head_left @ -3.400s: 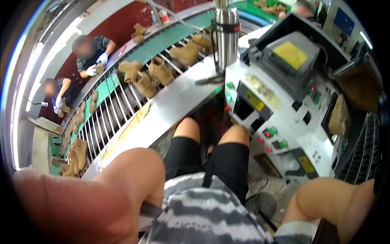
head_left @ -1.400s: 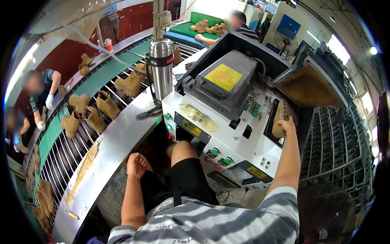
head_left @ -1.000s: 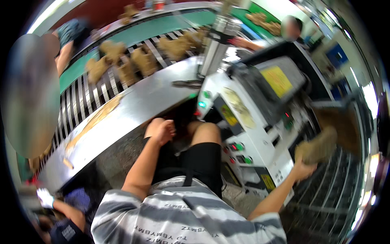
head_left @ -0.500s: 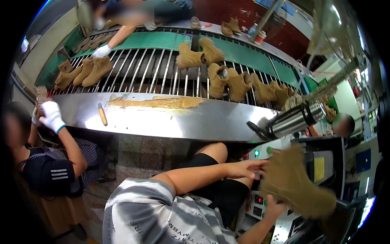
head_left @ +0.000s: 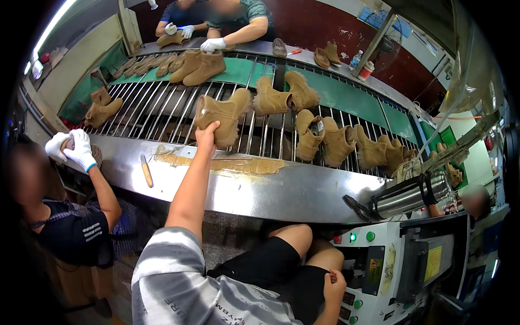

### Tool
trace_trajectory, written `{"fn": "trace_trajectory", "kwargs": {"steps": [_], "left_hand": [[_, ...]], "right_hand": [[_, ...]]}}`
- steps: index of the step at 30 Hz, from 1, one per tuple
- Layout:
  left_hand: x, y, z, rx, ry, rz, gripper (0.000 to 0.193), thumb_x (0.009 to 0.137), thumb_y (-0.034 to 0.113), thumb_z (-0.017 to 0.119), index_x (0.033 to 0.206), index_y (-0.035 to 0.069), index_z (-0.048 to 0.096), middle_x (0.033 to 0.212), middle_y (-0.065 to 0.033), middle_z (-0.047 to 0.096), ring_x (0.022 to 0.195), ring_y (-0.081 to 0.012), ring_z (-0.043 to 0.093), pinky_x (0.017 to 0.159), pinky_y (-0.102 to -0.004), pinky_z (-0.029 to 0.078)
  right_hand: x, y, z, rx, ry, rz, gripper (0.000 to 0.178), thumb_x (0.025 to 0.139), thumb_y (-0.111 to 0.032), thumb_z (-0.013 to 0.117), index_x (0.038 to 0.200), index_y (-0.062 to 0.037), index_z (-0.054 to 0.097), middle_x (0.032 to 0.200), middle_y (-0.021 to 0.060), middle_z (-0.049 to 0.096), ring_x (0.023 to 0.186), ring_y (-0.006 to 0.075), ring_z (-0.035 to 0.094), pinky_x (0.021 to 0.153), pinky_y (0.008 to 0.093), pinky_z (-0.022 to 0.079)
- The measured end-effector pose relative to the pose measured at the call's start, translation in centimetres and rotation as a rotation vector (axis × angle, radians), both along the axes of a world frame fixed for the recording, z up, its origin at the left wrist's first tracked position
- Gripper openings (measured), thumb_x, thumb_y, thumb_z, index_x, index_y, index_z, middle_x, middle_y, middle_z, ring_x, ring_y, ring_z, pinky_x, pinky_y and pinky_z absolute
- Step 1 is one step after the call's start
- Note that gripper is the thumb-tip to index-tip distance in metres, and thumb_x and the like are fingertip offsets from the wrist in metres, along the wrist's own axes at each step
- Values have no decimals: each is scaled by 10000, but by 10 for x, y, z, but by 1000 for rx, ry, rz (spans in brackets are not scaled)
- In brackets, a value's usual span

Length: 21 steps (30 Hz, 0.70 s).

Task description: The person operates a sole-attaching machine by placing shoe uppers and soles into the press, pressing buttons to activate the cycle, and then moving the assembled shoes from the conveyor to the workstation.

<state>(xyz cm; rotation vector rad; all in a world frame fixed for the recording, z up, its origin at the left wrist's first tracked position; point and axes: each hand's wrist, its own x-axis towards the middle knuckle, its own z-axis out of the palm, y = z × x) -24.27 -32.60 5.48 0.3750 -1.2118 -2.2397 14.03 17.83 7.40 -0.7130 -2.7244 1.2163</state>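
Stretched out over the metal-rod conveyor (head_left: 162, 116), my left hand (head_left: 207, 135) grips a tan ankle boot (head_left: 223, 111) with a fuzzy edge, its thumb showing on the near side. Just right of that boot, two more tan boots (head_left: 271, 97) stand on the rods. My right hand (head_left: 335, 283) rests low by my knee, beside the control-panel machine (head_left: 387, 271). Its fingers are curled in and no object shows in them.
A steel ledge (head_left: 244, 192) runs along the conveyor's near side, with a wooden-handled tool (head_left: 146, 172) and a steel flask (head_left: 411, 196). Several boots (head_left: 338, 143) line the right. One co-worker's gloved hand (head_left: 213, 45) touches a boot; another person (head_left: 76, 216) sits left.
My left hand has swung from the machine on the right to over the conveyor, now gripping a boot. My right hand has dropped from a boot. Across the conveyor, boots have shifted right with a co-worker's hand.
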Motion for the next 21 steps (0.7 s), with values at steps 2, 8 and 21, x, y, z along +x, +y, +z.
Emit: {"fn": "trace_trajectory", "kwargs": {"steps": [2,8,21], "left_hand": [[-37,-10,-10,-337,-153,49,470,735,90,753,1146,-29,558,1088,-137,652,938,-219,640,812,-343,509],[-57,8,-66,-824,-355,176,587,721,212,775,1198,-9,513,1080,-199,634,1025,-352,603,901,-401,463],[-195,158,-70,-1744,-433,139,1024,631,396,816,1450,87,285,1484,-168,295,1395,-399,223,1112,-597,186]], "right_hand": [[11,8,-40,-65,-37,-118,106,795,-39,677,887,10,656,756,64,625,647,126,582,618,250,483],[-2,-1,-79,270,100,-205,35,742,-20,663,740,-33,631,590,59,564,526,141,546,523,274,430],[-25,10,-82,365,1,-244,74,725,-122,680,710,-73,627,589,80,547,521,247,544,517,350,447]]}}
